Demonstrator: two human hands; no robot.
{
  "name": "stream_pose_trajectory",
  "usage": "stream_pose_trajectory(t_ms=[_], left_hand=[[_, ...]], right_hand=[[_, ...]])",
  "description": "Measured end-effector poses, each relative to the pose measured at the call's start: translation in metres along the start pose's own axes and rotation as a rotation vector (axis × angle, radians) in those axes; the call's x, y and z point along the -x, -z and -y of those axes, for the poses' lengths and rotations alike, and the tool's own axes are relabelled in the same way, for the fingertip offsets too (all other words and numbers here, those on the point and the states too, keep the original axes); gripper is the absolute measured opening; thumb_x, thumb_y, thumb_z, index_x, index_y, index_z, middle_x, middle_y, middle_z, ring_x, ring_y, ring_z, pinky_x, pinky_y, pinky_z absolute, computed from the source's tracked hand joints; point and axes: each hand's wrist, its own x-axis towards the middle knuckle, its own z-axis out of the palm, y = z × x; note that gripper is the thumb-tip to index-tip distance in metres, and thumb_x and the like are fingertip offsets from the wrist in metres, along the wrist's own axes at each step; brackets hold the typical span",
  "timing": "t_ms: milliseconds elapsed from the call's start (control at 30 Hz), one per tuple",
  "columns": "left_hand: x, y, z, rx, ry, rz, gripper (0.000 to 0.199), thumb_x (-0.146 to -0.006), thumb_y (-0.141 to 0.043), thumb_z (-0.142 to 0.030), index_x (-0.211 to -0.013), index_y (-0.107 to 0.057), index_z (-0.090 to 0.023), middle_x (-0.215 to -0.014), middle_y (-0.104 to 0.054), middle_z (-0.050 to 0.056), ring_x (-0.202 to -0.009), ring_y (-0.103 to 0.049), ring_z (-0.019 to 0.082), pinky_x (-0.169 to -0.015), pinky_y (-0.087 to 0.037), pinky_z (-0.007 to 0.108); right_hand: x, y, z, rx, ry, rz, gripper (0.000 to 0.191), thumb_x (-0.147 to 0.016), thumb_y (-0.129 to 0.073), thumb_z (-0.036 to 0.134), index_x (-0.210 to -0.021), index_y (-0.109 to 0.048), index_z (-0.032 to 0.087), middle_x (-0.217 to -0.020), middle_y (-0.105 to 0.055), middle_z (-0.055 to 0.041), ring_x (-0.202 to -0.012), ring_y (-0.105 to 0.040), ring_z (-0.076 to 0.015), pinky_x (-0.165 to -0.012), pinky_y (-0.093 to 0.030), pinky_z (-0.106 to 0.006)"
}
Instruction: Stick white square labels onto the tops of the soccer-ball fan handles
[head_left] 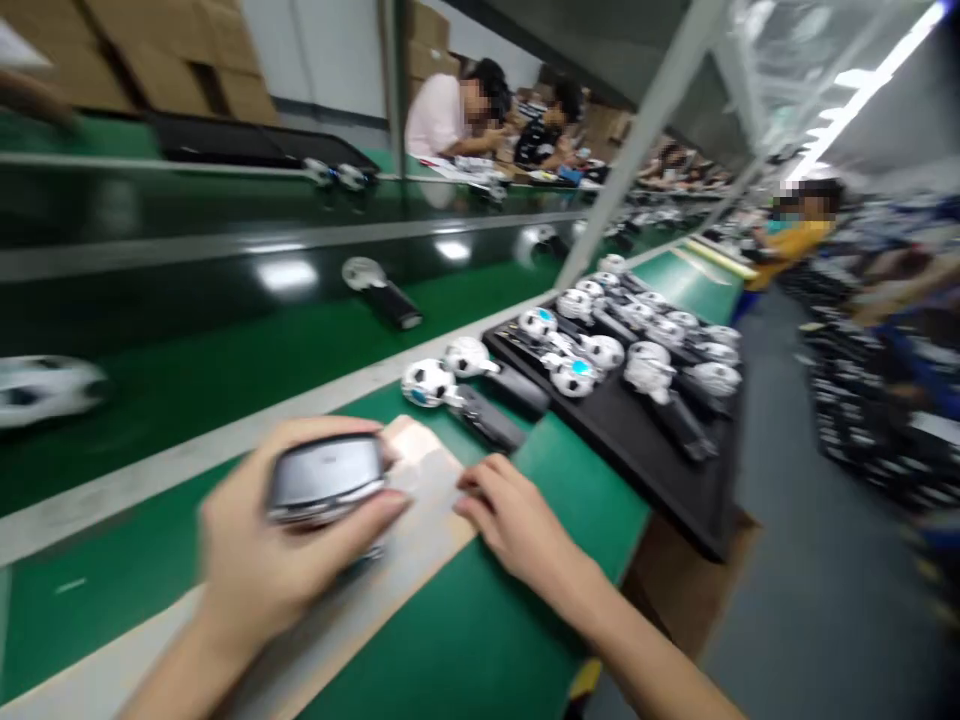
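The person's left hand (255, 560) is closed around a glossy grey-and-black rounded casing (326, 480), its fingers wrapped under and across the piece, which is too blurred to make out in detail. The right hand (514, 520) lies nearby, not holding anything. Its fingers (480, 490) are loosely curled and close together, their tips resting on a pale padded mat (424, 475) on the green workbench (577, 500). The casing is held just above that mat, between the two hands.

Just beyond the mat, two white-and-black football-patterned toys (429, 382) lie on the bench, with a black handle (487, 418) angled beside them — neither hand is touching these. To the right sits a black tray (694, 480) crowded with more of the same patterned pieces, some with blue centres. On the left, a moving green conveyor belt (225, 340) carries similar pieces, blurred in passing. Across the belt, a co-worker in a pink shirt (442, 118) bends over the far bench, with others seated along the line — and to the right stands a person in a yellow top (795, 245). Cardboard cartons (172, 70) are stacked in the far left corner.
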Motion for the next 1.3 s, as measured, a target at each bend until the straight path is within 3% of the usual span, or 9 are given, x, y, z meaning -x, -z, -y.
stream_pose_trajectory(t_ms=[200, 400, 567, 667, 733, 767, 933, 1067, 1300], left_hand=[[-0.001, -0.007, -0.023, 0.425, 0.23, 0.066, 0.037, -0.071, -0.089, -0.037, -0.091, -0.067, -0.016, -0.07, -0.074, 0.002, -0.057, -0.067, 0.013, -0.052, -0.054, 0.017], [0.005, -0.005, -0.021, 0.487, 0.307, 0.021, 0.043, -0.066, -0.091, -0.041, -0.09, -0.066, -0.015, -0.069, -0.071, 0.003, -0.054, -0.059, 0.011, -0.05, -0.047, 0.019], [0.0, 0.005, -0.017, 0.405, 0.206, -0.036, 0.035, -0.074, -0.086, -0.039, -0.091, -0.065, -0.016, -0.073, -0.072, 0.004, -0.059, -0.065, 0.014, -0.054, -0.053, 0.022], [-0.011, 0.028, -0.016, 0.18, -0.019, -0.048, 0.028, -0.077, -0.084, -0.029, -0.095, -0.066, -0.017, -0.08, -0.074, 0.005, -0.064, -0.068, 0.014, -0.057, -0.055, 0.022], [-0.018, 0.049, -0.016, -0.009, -0.169, -0.075, 0.028, -0.078, -0.083, -0.026, -0.097, -0.066, -0.017, -0.083, -0.075, 0.005, -0.067, -0.07, 0.015, -0.061, -0.057, 0.023], [-0.022, 0.06, -0.016, -0.101, -0.23, -0.089, 0.028, -0.079, -0.083, -0.027, -0.098, -0.066, -0.017, -0.083, -0.075, 0.004, -0.068, -0.071, 0.015, -0.063, -0.058, 0.023], [-0.03, 0.103, -0.016, -0.406, -0.424, -0.111, 0.027, -0.084, -0.079, -0.034, -0.101, -0.065, -0.018, -0.086, -0.077, 0.005, -0.071, -0.073, 0.017, -0.065, -0.059, 0.025], [-0.03, 0.112, -0.017, -0.483, -0.449, -0.095, 0.025, -0.088, -0.075, -0.035, -0.102, -0.063, -0.018, -0.085, -0.077, 0.006, -0.07, -0.072, 0.017, -0.063, -0.058, 0.025], [-0.032, 0.11, -0.017, -0.511, -0.458, -0.041, 0.023, -0.09, -0.073, -0.035, -0.102, -0.063, -0.017, -0.085, -0.077, 0.006, -0.071, -0.073, 0.017, -0.062, -0.058, 0.025]], right_hand=[[0.001, -0.014, -0.025, -0.147, 0.253, -0.086, 0.017, -0.097, -0.055, 0.019, -0.081, -0.057, 0.023, -0.078, -0.061, -0.0016, -0.066, -0.067, -0.0188, -0.06, -0.054, -0.029], [0.018, -0.011, -0.029, -0.194, 0.588, -0.457, 0.013, -0.087, -0.067, 0.013, -0.083, -0.068, 0.025, -0.083, -0.069, -0.0017, -0.073, -0.071, -0.0155, -0.067, -0.058, -0.021], [0.014, 0.012, -0.015, -0.356, 0.436, -0.658, 0.016, -0.093, -0.064, 0.013, -0.083, -0.062, 0.025, -0.077, -0.07, -0.0005, -0.063, -0.069, -0.0147, -0.058, -0.059, -0.023], [-0.014, 0.037, 0.024, -0.473, 0.301, -0.49, 0.014, -0.099, -0.063, 0.021, -0.085, -0.063, 0.023, -0.061, -0.067, 0.0021, -0.047, -0.065, -0.0146, -0.045, -0.056, -0.024], [-0.039, 0.054, 0.063, -0.818, 0.16, -0.289, 0.01, -0.091, -0.074, 0.03, -0.097, -0.069, 0.025, -0.061, -0.068, 0.0032, -0.049, -0.067, -0.0157, -0.046, -0.058, -0.026], [-0.051, 0.061, 0.085, -0.922, 0.154, -0.198, 0.021, -0.085, -0.08, 0.031, -0.103, -0.071, 0.025, -0.061, -0.069, 0.0038, -0.049, -0.067, -0.0157, -0.048, -0.06, -0.026], [-0.08, 0.067, 0.173, -1.007, 0.351, 0.109, 0.006, -0.082, -0.08, 0.024, -0.078, -0.075, 0.024, -0.063, -0.069, 0.0029, -0.049, -0.066, -0.0114, -0.048, -0.059, -0.021], [-0.077, 0.056, 0.192, -0.947, 0.391, 0.11, 0.011, -0.084, -0.076, 0.018, -0.075, -0.074, 0.024, -0.062, -0.067, 0.0048, -0.05, -0.063, -0.008, -0.045, -0.054, -0.013], [-0.078, 0.054, 0.187, -0.927, 0.37, 0.119, 0.014, -0.086, -0.074, 0.018, -0.074, -0.073, 0.025, -0.064, -0.067, 0.0047, -0.05, -0.062, -0.0071, -0.044, -0.054, -0.011]])
